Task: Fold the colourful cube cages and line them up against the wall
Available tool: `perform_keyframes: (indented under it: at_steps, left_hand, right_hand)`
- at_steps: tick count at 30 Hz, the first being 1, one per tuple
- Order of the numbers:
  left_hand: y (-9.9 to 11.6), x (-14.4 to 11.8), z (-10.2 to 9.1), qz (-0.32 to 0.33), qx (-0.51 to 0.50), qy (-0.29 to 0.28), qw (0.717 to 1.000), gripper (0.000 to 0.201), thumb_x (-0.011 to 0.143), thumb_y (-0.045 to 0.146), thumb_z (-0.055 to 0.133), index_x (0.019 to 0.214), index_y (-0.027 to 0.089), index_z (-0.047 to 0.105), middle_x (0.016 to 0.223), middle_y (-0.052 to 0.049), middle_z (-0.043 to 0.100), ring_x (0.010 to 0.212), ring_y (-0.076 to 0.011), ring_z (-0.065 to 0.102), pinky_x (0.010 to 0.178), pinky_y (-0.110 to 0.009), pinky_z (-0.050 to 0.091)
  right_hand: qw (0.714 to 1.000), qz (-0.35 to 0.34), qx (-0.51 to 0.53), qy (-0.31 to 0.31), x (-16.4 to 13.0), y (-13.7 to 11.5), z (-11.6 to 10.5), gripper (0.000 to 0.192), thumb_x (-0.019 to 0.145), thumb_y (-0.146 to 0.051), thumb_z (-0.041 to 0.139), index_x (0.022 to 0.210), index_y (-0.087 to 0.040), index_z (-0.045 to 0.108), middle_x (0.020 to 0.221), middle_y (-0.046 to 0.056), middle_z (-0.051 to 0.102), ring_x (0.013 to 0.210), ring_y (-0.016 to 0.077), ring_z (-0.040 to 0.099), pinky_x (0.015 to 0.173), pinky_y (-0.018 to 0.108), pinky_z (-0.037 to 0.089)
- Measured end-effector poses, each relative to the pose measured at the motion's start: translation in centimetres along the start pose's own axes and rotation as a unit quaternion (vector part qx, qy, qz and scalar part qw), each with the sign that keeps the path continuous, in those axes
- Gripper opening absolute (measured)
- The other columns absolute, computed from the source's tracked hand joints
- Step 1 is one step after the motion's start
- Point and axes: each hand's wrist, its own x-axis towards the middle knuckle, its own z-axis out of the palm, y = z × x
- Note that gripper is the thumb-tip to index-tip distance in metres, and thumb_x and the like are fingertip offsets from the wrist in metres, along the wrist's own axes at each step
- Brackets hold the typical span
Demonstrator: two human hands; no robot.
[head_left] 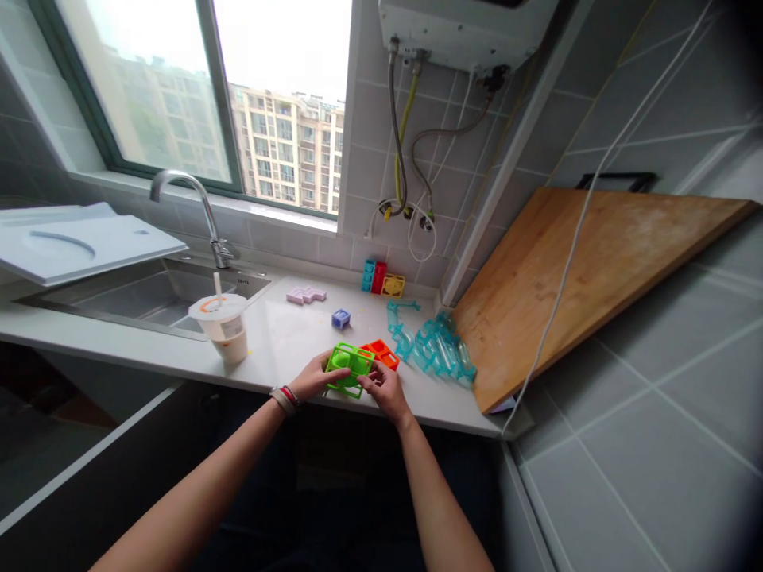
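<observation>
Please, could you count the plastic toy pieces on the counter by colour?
Green, held by left hand and right hand: 1
Orange: 1
Pink: 1
Purple: 1
Blue: 1
Red: 1
Yellow: 1
Teal pile: cannot tell
Total: 7, plus pile

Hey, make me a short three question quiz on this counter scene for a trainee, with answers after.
1. True or false: both hands hold the green frame piece.
2. Which piece touches the green one? A orange piece B purple cube C pink piece
3. What stands between the sink and the left hand?

Key: 1 true, with the right hand on its right edge. 2 A. 3 The lidded cup with a straw.
</observation>
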Motion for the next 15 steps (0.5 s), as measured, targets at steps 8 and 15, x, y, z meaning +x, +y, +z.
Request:
perform_keyframes:
  at_steps: [8,15]
  left_hand:
    - [-0.4,0.3,-0.1,-0.02,-0.095,0.039,0.995,0.058,0.066,0.036,0.091,0.115,0.014,0.069,0.104,-0.011,0.076,0.091,-0.0265,0.072,0.075,-0.029,0.057]
    - [-0.8,0.5,-1.0,-0.042,-0.221,0.141,0.964,0.056,0.082,0.059,0.072,0.117,0.015,0.065,0.108,-0.013,0.075,0.092,-0.0244,0.074,0.073,-0.03,0.06]
  right_hand:
    - [1.0,0.017,-0.013,0.002,0.3,0.3,0.1,0.075,0.069,-0.051,0.085,0.133,-0.019,0.062,0.099,0.005,0.067,0.074,0.0159,0.061,0.064,0.027,0.052]
    - [1.0,0.013,-0.002,0.017,0.6,1.0,0.2,0.074,0.074,-0.051,0.082,0.136,-0.019,0.059,0.098,0.007,0.071,0.073,0.0161,0.061,0.07,0.031,0.051]
